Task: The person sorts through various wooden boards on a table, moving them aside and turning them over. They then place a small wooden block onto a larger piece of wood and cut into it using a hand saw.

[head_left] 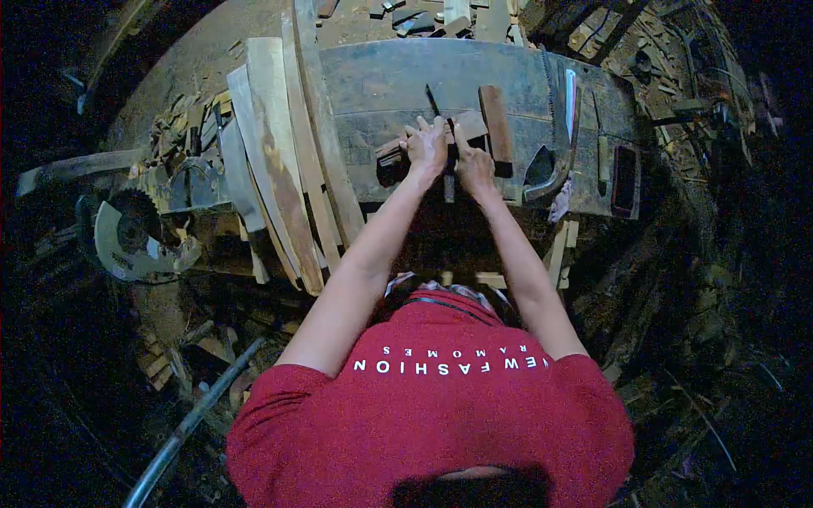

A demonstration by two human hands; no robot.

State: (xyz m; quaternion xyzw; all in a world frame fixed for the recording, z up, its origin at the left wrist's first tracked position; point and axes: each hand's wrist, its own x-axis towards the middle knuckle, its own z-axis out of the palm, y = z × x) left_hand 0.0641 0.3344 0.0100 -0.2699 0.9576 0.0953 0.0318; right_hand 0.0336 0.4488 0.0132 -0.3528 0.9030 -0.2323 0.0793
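My left hand [426,147] lies on the workbench [373,80] with its fingers spread, pressing beside a small piece of wood [390,152]. Close on its right, my right hand [477,168] has its index finger stretched forward and the other fingers curled; what they hold, if anything, is hidden. A thin dark strip [433,98] runs between the hands, partly covered by them. Just beyond my right hand lies a pale wood block [471,125]. A longer reddish-brown block [495,118] rests to the right of it.
Long boards [269,127] lie across the bench's left side. A circular saw [127,237] stands farther left. On the right are a toothed saw blade [549,85], a curved-handled tool [555,179], a dark pointed piece [539,165] and a dark rectangular frame [625,179]. Wood scraps [423,21] litter the far side.
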